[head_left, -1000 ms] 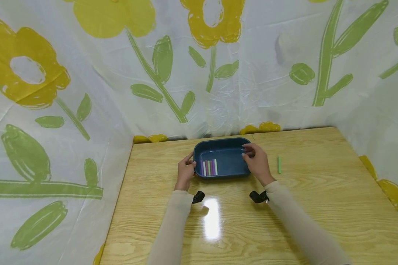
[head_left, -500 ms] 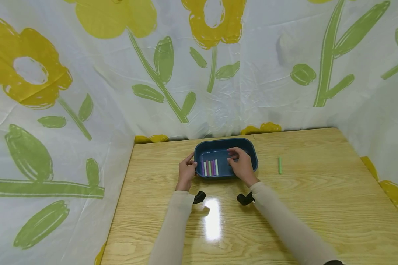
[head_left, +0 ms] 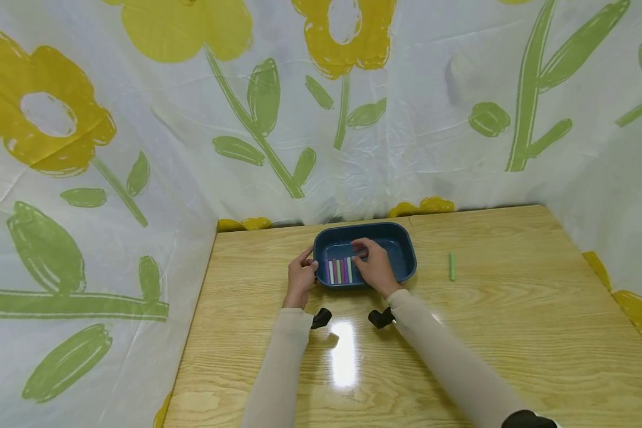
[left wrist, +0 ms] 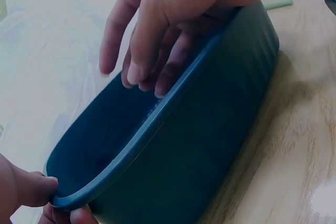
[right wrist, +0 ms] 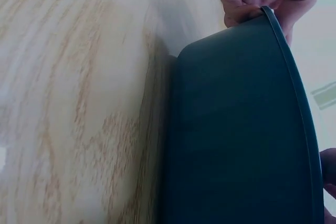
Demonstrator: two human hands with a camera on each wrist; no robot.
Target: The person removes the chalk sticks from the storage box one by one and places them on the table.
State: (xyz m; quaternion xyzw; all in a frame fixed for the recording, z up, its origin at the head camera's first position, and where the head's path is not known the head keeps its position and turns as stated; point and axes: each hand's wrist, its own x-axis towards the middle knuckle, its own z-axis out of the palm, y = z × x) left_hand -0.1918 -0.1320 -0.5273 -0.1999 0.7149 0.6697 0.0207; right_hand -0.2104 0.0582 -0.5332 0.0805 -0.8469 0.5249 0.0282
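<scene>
A dark blue tray (head_left: 403, 252) with rounded corners stands near the back of the table. Inside, at its left end, several chalk sticks (head_left: 337, 271) in purple, white, pink and green lie side by side in a row. My left hand (head_left: 301, 277) grips the left rim, thumb over the edge and fingers outside, as the left wrist view also shows at the tray wall (left wrist: 173, 156). My right hand (head_left: 375, 268) reaches over the front rim, its loosely bent fingers hanging inside, close to the row's right end. No object shows between those fingers (left wrist: 143, 51).
One green chalk stick (head_left: 452, 266) lies on the wooden table (head_left: 513, 309) to the right of the tray. A white sheet (head_left: 422, 131) printed with yellow flowers hangs behind the table and along its sides.
My right hand has moved left from the tray's right end to beside the chalk row. My left hand keeps its hold on the left rim, and the chalk sticks look unmoved.
</scene>
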